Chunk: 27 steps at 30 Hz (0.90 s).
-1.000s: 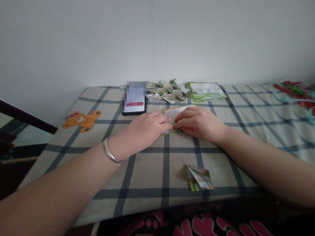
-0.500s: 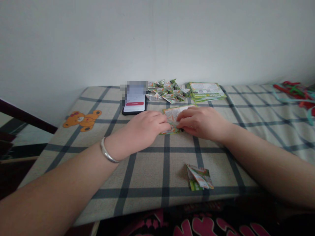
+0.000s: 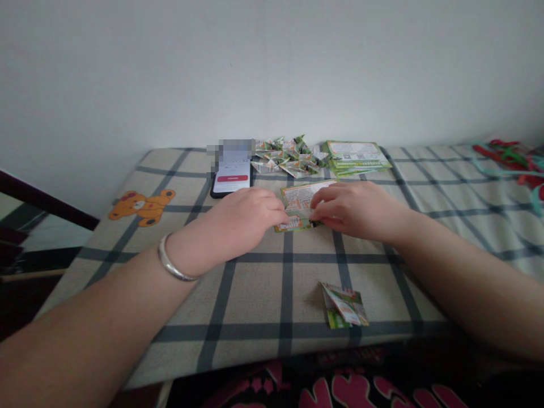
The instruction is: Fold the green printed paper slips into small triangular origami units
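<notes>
A green-edged printed paper card (image 3: 295,197) lies on the checked cloth between my two hands. My left hand (image 3: 250,218), a silver bangle at its wrist, is closed with its fingertips at the card's left edge; its thumb is hidden. Over the card's right part, my right hand (image 3: 352,209) has its fingers bent together on the paper, covering that side. Nearer to me rests a folded paper piece (image 3: 345,306) made of the same kind of printed card.
A phone (image 3: 232,175) with a lit screen lies beyond my left hand. Beside it are several folded paper pieces (image 3: 293,157) and a stack of flat printed cards (image 3: 357,156). Red and green strips (image 3: 510,158) lie at far right. A bear picture (image 3: 142,207) marks the cloth's left.
My left hand has drawn slightly left, and my right hand slightly right, baring more of the card between them. The other things stay where they were.
</notes>
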Each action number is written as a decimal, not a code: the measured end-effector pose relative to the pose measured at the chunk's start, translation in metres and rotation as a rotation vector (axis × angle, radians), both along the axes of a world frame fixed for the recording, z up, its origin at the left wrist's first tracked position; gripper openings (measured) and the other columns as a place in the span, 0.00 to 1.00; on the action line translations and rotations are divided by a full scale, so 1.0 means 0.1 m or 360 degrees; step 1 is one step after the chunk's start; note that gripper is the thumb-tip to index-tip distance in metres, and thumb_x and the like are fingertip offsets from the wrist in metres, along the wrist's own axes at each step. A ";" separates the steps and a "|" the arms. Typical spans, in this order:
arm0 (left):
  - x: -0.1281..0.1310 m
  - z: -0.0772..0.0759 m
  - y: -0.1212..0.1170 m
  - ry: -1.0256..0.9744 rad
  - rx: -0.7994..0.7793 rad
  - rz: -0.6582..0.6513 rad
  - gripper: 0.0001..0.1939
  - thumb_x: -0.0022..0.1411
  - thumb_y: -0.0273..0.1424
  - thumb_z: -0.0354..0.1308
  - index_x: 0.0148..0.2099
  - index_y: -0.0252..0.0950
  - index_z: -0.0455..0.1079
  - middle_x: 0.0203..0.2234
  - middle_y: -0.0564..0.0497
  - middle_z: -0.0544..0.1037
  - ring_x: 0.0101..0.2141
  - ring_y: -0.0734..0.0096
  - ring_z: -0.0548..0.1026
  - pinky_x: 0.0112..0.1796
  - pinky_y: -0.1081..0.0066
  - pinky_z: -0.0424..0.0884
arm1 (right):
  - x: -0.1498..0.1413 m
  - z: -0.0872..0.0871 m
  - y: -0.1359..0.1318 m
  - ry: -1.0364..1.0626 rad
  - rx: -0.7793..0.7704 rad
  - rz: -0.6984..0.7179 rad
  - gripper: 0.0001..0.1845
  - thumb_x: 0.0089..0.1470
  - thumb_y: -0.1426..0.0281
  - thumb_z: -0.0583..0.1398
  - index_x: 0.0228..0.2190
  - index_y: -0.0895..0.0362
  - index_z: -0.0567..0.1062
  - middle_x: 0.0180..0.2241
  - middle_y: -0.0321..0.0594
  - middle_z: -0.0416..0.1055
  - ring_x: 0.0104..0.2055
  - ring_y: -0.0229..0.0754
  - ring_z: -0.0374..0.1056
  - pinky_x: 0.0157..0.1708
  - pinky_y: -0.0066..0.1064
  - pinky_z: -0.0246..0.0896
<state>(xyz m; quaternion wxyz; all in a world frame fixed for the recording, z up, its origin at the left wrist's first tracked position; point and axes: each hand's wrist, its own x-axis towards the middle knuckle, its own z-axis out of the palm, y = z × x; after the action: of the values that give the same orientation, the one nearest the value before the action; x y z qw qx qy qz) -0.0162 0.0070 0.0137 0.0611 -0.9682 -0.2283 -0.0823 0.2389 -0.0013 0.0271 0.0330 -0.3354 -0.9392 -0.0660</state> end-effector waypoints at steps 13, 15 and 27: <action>-0.03 0.08 -0.03 0.0073 -0.0033 0.0083 0.17 0.61 0.19 0.50 0.43 0.37 0.78 0.41 0.51 0.81 0.45 0.65 0.76 0.49 0.62 0.71 | 0.10 0.04 0.02 -0.0016 0.0021 -0.0045 0.12 0.54 0.72 0.59 0.36 0.46 0.82 0.40 0.32 0.78 0.35 0.38 0.72 0.28 0.30 0.51; -0.03 0.08 -0.03 0.0069 -0.0044 0.0092 0.18 0.61 0.19 0.50 0.44 0.38 0.78 0.41 0.51 0.81 0.45 0.65 0.76 0.49 0.61 0.70 | 0.11 0.05 0.02 -0.0012 0.0001 -0.0059 0.12 0.54 0.72 0.59 0.35 0.46 0.82 0.40 0.32 0.78 0.35 0.38 0.71 0.28 0.30 0.51; -0.06 0.09 -0.01 0.0026 -0.0020 0.0081 0.18 0.62 0.21 0.49 0.43 0.41 0.79 0.40 0.55 0.82 0.40 0.67 0.76 0.45 0.63 0.68 | 0.22 0.08 0.03 -0.0033 -0.0039 -0.0068 0.11 0.53 0.72 0.61 0.35 0.45 0.82 0.42 0.29 0.79 0.36 0.37 0.72 0.30 0.28 0.53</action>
<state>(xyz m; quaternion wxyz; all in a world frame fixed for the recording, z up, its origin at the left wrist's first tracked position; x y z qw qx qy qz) -0.0224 0.0055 0.0226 0.0590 -0.9631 -0.2529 -0.0712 0.2612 0.0018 0.0350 0.0176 -0.3550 -0.9329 -0.0587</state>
